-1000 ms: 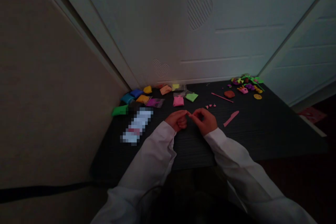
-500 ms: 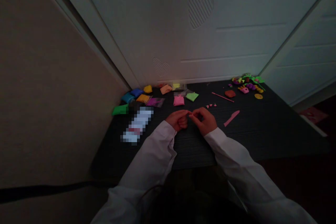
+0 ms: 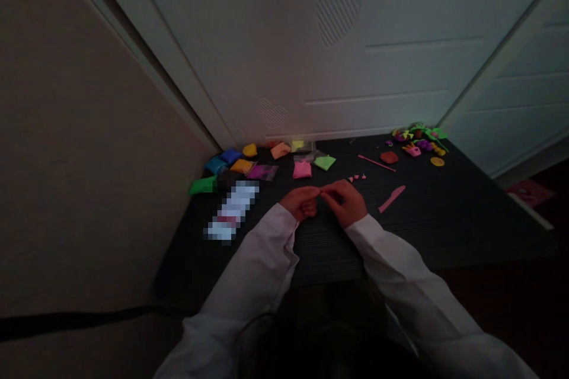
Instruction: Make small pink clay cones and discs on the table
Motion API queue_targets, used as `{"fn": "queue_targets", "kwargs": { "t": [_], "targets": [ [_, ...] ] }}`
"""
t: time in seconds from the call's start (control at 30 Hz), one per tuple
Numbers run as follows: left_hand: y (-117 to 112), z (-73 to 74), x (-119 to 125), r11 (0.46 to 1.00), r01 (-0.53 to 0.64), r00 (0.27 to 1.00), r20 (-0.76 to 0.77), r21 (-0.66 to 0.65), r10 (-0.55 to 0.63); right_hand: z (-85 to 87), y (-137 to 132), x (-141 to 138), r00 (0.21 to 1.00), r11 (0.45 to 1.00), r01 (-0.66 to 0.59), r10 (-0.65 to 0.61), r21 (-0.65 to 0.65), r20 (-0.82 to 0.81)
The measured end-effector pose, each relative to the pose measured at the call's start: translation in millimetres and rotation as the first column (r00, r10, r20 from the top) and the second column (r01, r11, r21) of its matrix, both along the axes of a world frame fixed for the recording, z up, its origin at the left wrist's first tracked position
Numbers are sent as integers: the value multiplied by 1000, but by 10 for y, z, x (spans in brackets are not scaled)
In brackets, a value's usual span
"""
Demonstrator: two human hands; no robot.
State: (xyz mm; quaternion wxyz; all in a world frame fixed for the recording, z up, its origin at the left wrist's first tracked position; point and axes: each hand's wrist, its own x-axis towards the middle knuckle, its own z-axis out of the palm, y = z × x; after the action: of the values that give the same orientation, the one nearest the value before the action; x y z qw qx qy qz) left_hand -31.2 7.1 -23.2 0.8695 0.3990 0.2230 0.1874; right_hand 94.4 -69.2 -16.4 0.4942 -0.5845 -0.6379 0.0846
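Note:
My left hand (image 3: 301,202) is closed, its fingers curled and its thumb and forefinger reaching toward the right. My right hand (image 3: 345,201) is closed in a pinch, and the fingertips of both hands meet over the dark table (image 3: 329,254). Whatever sits between the fingertips is too small and dim to make out. Just beyond my right hand lie several small pink clay pieces (image 3: 356,177). A pink plastic knife (image 3: 392,199) rests to the right of that hand. Behind it are a thin pink stick tool (image 3: 377,163) and a flat red clay lump (image 3: 389,157).
Bags of coloured clay, such as a pink one (image 3: 302,170), a light green one (image 3: 325,162) and a green one (image 3: 203,186), line the back left. A blurred-out bright object (image 3: 235,210) lies at left. Colourful clay figures (image 3: 420,145) stand at back right, by a white panel (image 3: 267,41).
The fingertips of my two hands have come slightly closer together, with the right fingers shifted a little. The things on the table stay where they were.

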Motion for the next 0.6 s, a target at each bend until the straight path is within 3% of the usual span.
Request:
{"fn": "queue_targets", "kwargs": {
  "t": [0.6],
  "targets": [
    [7, -23, -6, 999, -48, 999, -10, 27, 48, -2, 6, 1, 998, 998, -69, 69, -11, 2]
  ]
}}
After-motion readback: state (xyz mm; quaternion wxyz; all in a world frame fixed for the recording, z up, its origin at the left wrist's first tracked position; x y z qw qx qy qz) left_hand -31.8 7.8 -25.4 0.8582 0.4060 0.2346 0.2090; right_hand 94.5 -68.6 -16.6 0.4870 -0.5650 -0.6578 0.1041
